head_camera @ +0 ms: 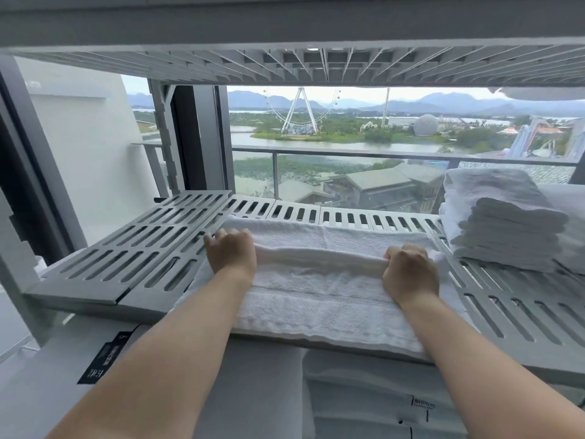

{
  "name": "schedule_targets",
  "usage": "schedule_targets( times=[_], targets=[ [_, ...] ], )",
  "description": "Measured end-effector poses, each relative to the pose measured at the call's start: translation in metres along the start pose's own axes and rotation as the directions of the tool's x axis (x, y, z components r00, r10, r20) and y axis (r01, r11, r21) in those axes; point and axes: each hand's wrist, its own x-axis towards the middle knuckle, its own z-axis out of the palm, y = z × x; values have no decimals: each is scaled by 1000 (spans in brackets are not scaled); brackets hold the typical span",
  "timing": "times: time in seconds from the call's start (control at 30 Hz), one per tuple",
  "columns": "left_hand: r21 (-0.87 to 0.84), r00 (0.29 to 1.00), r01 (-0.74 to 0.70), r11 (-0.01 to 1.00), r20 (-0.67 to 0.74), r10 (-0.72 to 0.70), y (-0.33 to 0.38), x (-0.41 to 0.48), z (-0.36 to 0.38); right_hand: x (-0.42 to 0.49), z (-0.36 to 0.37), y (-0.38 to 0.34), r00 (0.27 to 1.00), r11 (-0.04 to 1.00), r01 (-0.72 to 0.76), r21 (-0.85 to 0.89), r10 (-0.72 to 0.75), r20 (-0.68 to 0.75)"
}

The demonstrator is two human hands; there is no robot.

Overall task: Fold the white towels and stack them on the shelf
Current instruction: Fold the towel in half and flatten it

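Observation:
A white towel (316, 293) lies spread across the grey slotted shelf (142, 248), its near edge hanging over the shelf's front. A raised fold runs across its middle. My left hand (232, 250) grips the left end of that fold. My right hand (408, 274) is closed on the fold's right end. A stack of several folded white towels (503, 223) sits on the shelf at the far right, apart from both hands.
Another grey shelf level (285, 33) hangs close overhead. A vertical grey post (22, 172) stands at the left. White linen (364, 397) lies on the level below. Behind the shelf is a window with a balcony railing (316, 152).

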Motion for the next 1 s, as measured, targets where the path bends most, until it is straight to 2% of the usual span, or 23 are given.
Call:
schedule_targets(
  times=[0.13, 0.27, 0.33, 0.4, 0.47, 0.53, 0.57, 0.63, 0.73, 0.8, 0.87, 0.93, 1.0],
  targets=[
    [162, 993, -44, 986, 116, 25, -12, 3, -7, 0, 3, 0, 1000, 1000, -2, -11, 2, -1],
    [258, 973, -33, 966, 229, -28, 2, -1, -17, 0, 1, -1, 1000, 1000, 7, 16, -7, 16],
    [284, 970, -96, 954, 243, 25, 16, -1, -17, -1, 0, -2, 1000, 1000, 8, 27, -9, 15],
    [224, 939, -306, 925, 234, 254, 39, -4, -14, -1, -1, -2, 1000, 999, 2, 41, -3, 24],
    [116, 845, -524, 844, 191, 499, 67, -12, -12, -1, -2, -1, 1000, 998, -8, 65, 6, 25],
    [86, 755, -651, 754, 171, 633, 89, -16, -13, -1, -4, 1, 1000, 995, -24, 92, 23, 9],
    [86, 737, -672, 735, 173, 653, 96, -16, -14, -1, -4, 1, 1000, 995, -27, 96, 28, -7],
    [49, 747, -654, 754, 197, 635, 102, -12, -15, 0, -5, 0, 1000, 996, -8, 86, 10, -20],
    [25, 746, -640, 768, 258, 614, 110, -9, -15, 9, -6, -2, 999, 996, -22, 82, 19, 40],
    [8, 725, -660, 751, 270, 634, 126, -6, -24, 22, -10, -2, 991, 993, -97, 65, 90, 97],
    [-63, 683, -704, 707, 214, 699, 147, -4, -30, 33, -14, 0, 983, 986, -164, 18, 161, 91],
    [-223, 617, -738, 637, 158, 771, 167, -3, -29, 42, -14, 8, 978, 976, -206, -68, 207, 8],
    [-341, 569, -740, 580, 143, 810, 184, -5, -22, 50, -14, 24, 957, 954, -291, -77, 290, -20]
  ],
)
